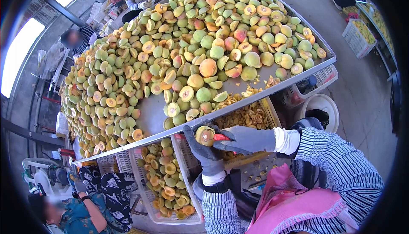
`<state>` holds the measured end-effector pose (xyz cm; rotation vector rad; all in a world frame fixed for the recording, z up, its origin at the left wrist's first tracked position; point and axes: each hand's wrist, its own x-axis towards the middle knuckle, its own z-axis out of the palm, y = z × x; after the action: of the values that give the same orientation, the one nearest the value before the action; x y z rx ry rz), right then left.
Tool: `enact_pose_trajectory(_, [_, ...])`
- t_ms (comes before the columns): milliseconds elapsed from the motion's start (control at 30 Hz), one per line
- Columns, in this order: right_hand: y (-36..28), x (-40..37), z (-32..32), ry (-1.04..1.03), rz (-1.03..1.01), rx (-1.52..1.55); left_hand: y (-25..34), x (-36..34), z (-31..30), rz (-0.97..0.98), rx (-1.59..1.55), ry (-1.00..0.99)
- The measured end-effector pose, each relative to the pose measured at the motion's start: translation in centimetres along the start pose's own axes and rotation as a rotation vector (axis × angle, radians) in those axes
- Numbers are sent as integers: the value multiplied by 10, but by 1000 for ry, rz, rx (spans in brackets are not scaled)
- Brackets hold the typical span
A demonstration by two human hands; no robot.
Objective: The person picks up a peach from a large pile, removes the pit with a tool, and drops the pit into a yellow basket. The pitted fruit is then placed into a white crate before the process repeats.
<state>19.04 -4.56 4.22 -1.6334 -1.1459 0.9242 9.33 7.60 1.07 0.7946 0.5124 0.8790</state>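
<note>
In front of the table's near edge, my gloved left hand (203,152) is closed around a cut peach (205,135), its cut face turned toward my right hand. My gloved right hand (247,139) grips a small tool with a red handle (220,137). The tool's working end is at the peach's cut face, and I cannot make out its shape. Just beyond my hands, whole and halved peaches (195,82) are heaped on a metal-edged table (155,111).
Below the edge stand a yellow crate (272,114) of pits and scraps and a white crate (140,183) of peach halves. A white bucket (333,106) is at the right. One person (91,215) sits at lower left; others work across the table.
</note>
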Motion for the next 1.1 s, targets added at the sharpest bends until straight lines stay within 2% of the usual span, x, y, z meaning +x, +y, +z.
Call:
enact_pose_trajectory(33, [-6, -1, 1, -127, 177, 242, -5, 6, -8, 155, 252, -62])
enact_pose_trajectory(67, [-11, -2, 1, -250, 352, 483, -8, 6, -15, 156, 252, -60])
enact_pose_trajectory(133, [-17, -4, 0, -228, 337, 504, -3, 8, -9, 541, 741, -80])
enact_pose_trajectory(167, [-19, -4, -2, -210, 326, 522, 1, 7, 5, 588, 708, -53])
enact_pose_trajectory(200, [-16, -5, -2, -208, 325, 524, 3, 8, 4, 588, 709, -56])
enact_pose_trajectory(267, [-7, -7, -2, -191, 322, 304, 4, 10, -3, 9, 256, -75])
enact_pose_trajectory(333, [-8, -12, -5, -257, 375, 412, 0, 10, -9, 64, 331, -56])
enact_pose_trajectory(400, [-9, -13, -11, -327, 416, 510, 9, 9, -5, 711, 967, -335])
enact_pose_trajectory(433, [-9, -14, -13, -380, 410, 618, 7, 11, -2, 803, 975, -275])
enact_pose_trajectory(467, [-9, -15, -16, -429, 400, 725, 10, 11, -1, 806, 973, -279])
enact_pose_trajectory(533, [-3, -16, -19, -428, 400, 677, 20, 11, -1, 350, 843, -432])
enact_pose_trajectory(600, [6, -20, -17, -434, 408, 626, 21, 9, -1, 297, 793, -429])
enact_pose_trajectory(633, [10, -22, -14, -510, 470, 835, 21, 8, -1, 253, 745, -420])
enact_pose_trajectory(667, [12, -24, -12, -584, 526, 1047, 23, 6, 1, 254, 746, -417])
enact_pose_trajectory(733, [15, -24, -8, -612, 512, 1109, 24, 2, 6, 382, 703, -438])
enact_pose_trajectory(767, [14, -24, -8, -639, 502, 1163, 25, 4, 7, 663, 933, -492])
enact_pose_trajectory(800, [14, -23, -7, -639, 507, 1160, 28, 9, 5, 661, 929, -488])
enact_pose_trajectory(867, [10, -17, -6, -464, 532, 797, 34, 19, -1, -250, 806, -319])
enact_pose_trajectory(900, [10, -15, -6, -464, 536, 796, 33, 18, -5, -92, 1020, -411])
enact_pose_trajectory(933, [11, -14, -7, -516, 538, 820, 32, 16, -8, -96, 1016, -408])
enact_pose_trajectory(1000, [14, -14, -1, -582, 546, 839, 35, 9, -7, 601, 1085, -527])
enact_pose_trajectory(1033, [17, -14, 5, -665, 522, 1052, 31, -1, -6, 652, 1030, -393])
enact_pose_trajectory(1067, [20, -12, 7, -747, 494, 1264, 31, 0, -6, 661, 1034, -386])
enact_pose_trajectory(1100, [23, -10, 8, -767, 526, 1335, 31, 1, -8, 662, 1048, -384])
